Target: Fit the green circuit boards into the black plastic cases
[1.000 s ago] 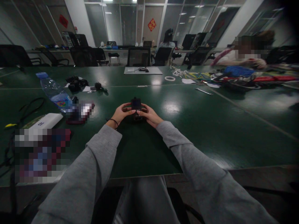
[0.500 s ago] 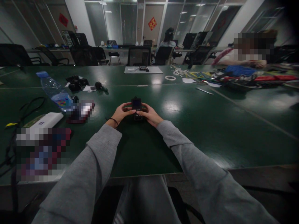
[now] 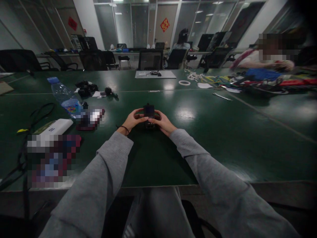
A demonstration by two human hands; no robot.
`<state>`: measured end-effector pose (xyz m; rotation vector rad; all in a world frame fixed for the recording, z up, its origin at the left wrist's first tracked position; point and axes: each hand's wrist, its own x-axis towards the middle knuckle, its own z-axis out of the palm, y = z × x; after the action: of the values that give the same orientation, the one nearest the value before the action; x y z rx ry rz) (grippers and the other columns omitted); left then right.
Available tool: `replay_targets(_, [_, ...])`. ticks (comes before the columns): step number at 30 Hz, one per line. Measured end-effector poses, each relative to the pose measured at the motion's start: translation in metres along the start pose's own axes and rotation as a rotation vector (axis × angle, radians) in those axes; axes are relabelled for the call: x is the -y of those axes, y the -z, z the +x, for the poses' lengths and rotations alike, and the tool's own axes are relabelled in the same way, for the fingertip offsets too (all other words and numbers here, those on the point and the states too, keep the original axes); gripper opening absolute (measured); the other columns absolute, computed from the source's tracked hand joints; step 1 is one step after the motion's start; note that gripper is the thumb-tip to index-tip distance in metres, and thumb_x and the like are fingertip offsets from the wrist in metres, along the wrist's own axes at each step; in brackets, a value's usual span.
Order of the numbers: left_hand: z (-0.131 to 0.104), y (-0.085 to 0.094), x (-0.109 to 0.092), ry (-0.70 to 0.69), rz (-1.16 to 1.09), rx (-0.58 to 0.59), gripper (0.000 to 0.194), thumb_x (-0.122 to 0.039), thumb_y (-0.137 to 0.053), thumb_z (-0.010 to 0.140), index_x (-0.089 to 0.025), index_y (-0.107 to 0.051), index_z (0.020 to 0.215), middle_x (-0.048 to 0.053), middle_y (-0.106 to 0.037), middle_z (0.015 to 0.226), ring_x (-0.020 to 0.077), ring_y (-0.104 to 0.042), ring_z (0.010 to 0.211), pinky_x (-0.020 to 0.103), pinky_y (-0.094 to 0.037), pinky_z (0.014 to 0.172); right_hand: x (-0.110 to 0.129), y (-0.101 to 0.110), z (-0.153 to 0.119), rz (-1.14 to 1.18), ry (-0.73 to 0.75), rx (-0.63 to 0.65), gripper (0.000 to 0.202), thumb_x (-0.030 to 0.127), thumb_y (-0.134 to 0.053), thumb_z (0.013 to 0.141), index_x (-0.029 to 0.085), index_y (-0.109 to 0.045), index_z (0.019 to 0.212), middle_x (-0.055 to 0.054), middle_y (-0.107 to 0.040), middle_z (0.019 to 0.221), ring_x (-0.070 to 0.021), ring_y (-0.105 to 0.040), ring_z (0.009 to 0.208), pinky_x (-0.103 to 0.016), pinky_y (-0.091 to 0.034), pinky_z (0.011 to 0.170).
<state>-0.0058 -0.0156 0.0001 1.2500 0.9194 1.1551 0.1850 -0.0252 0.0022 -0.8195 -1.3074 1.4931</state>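
A small black handheld device (image 3: pixel 149 112) with a dark screen and a short stub on top is held between both hands, over the green table (image 3: pixel 158 158). My left hand (image 3: pixel 135 119) grips its left side, the thumb across the front below the screen. From the right, my right hand (image 3: pixel 163 121) closes round the other side, its thumb also on the front face. The thumb tips nearly meet there. The fingers behind the device are partly hidden. A dark band (image 3: pixel 123 129) circles my left wrist.
To the left are a plastic bottle (image 3: pixel 64 96), a white power bank (image 3: pixel 58 129), blurred-out phones and a black cable (image 3: pixel 24 158). Farther off lie black parts (image 3: pixel 86 89), a tape roll (image 3: pixel 184 83), a wrench (image 3: pixel 222 97) and a cable heap (image 3: pixel 262 77). A co-worker sits at far right.
The whole view has shifted slightly, so everything appears a little farther right. Both hands keep their hold on the device, and the thumbs stay on its front. The co-worker's hands have moved slightly.
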Motion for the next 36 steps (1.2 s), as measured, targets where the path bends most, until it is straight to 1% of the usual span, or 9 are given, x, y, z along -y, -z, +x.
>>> replay_targets(4, [0.001,-0.001,0.0,-0.006,-0.02,-0.01,0.077,-0.032,-0.087,0.06,-0.016,-0.054,0.128,0.012,-0.071,0.106,0.0224,-0.068,0.101,0.042,-0.047,0.099,-0.002,0.001,0.001,-0.004,0.012,0.006,0.069,0.036,-0.087,0.059,0.025,-0.053,0.118,-0.004,-0.066,0.107,-0.0234,-0.061,0.109,-0.046,-0.047,0.103])
replay_targets(8, [-0.002,-0.005,-0.004,0.013,-0.032,-0.04,0.073,-0.033,-0.087,0.061,-0.017,-0.056,0.125,0.011,-0.072,0.103,0.0226,-0.068,0.099,0.043,-0.048,0.097,-0.003,0.002,0.001,0.003,0.014,0.015,0.071,0.035,-0.087,0.06,0.025,-0.052,0.121,-0.004,-0.065,0.108,-0.0227,-0.06,0.11,-0.044,-0.048,0.102])
replay_targets(12, [-0.005,-0.008,-0.009,0.023,0.007,-0.069,0.067,-0.033,-0.086,0.062,-0.018,-0.058,0.121,0.01,-0.072,0.103,0.0239,-0.068,0.1,0.043,-0.049,0.096,-0.002,0.001,0.001,-0.013,0.013,0.015,0.07,0.035,-0.086,0.061,0.025,-0.052,0.122,-0.005,-0.064,0.111,-0.0228,-0.059,0.112,-0.044,-0.049,0.102])
replay_targets(16, [-0.006,-0.01,-0.013,0.016,0.042,-0.083,0.064,-0.032,-0.085,0.063,-0.017,-0.058,0.119,0.01,-0.072,0.102,0.0239,-0.067,0.1,0.044,-0.049,0.096,-0.002,0.001,0.0,-0.007,0.013,0.009,0.07,0.034,-0.086,0.062,0.024,-0.051,0.121,-0.005,-0.065,0.109,-0.0232,-0.059,0.112,-0.046,-0.047,0.104])
replay_targets(21, [-0.004,-0.009,-0.01,-0.04,0.097,-0.101,0.066,-0.034,-0.086,0.062,-0.014,-0.057,0.118,0.008,-0.071,0.096,0.0211,-0.066,0.097,0.042,-0.046,0.098,-0.005,0.004,0.002,-0.016,0.024,0.022,0.068,0.035,-0.086,0.064,0.024,-0.051,0.122,-0.005,-0.065,0.11,-0.0233,-0.06,0.111,-0.046,-0.048,0.103])
replay_targets(27, [0.001,-0.007,-0.006,-0.067,0.119,-0.096,0.068,-0.035,-0.086,0.06,-0.014,-0.056,0.117,0.007,-0.07,0.094,0.0195,-0.066,0.091,0.041,-0.047,0.095,-0.008,0.004,0.004,-0.002,0.044,0.015,0.07,0.035,-0.087,0.062,0.024,-0.051,0.12,-0.005,-0.065,0.107,-0.0237,-0.06,0.109,-0.048,-0.046,0.104])
replay_targets(33, [0.001,-0.008,-0.004,-0.111,0.197,-0.126,0.063,-0.037,-0.084,0.063,-0.015,-0.056,0.115,0.006,-0.068,0.093,0.0189,-0.064,0.088,0.04,-0.048,0.089,-0.005,0.003,0.003,-0.031,0.038,0.017,0.069,0.037,-0.087,0.062,0.025,-0.051,0.12,-0.005,-0.065,0.109,-0.0247,-0.06,0.112,-0.049,-0.046,0.105])
replay_targets(36, [0.0,-0.008,-0.003,-0.129,0.209,-0.132,0.062,-0.037,-0.083,0.065,-0.015,-0.055,0.116,0.006,-0.067,0.094,0.0195,-0.064,0.091,0.04,-0.047,0.089,-0.005,0.003,0.003,-0.028,0.045,0.01,0.07,0.037,-0.087,0.062,0.025,-0.051,0.12,-0.005,-0.065,0.109,-0.0246,-0.059,0.112,-0.049,-0.046,0.105])
